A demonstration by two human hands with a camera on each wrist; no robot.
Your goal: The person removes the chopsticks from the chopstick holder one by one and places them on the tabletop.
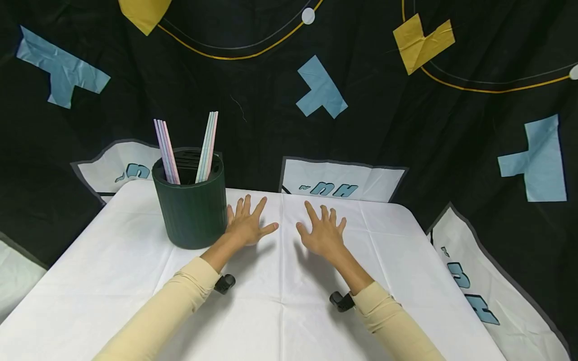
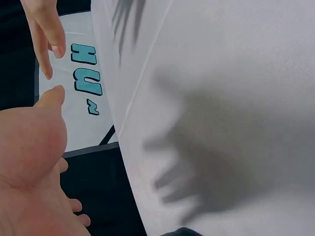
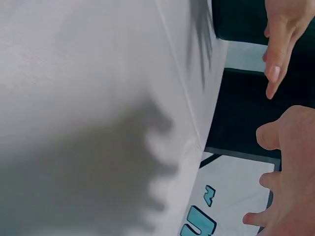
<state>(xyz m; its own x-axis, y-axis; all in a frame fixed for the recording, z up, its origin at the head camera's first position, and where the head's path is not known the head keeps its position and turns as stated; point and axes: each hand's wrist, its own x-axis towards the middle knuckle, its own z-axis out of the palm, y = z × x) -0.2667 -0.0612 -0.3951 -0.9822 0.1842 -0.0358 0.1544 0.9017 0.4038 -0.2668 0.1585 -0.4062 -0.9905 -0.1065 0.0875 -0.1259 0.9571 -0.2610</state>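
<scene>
Both hands hover over the white-covered table with fingers spread, palms down and nothing held. My left hand is just right of a dark green ribbed holder; whether it touches the holder's side I cannot tell. To the right of the middle crease is my right hand, apart from the left. Two bundles of pale straw-like sticks stand in the holder: a pinkish-lilac bundle on the left and a pale green and pink bundle on the right. Their lower ends are hidden inside. Each wrist view shows its own palm above a shadow.
Behind the table hangs a black cloth with blue and yellow patches and white lettered panels. A small black device is at the left wrist, another black device at the right. The holder stands at the table's back left.
</scene>
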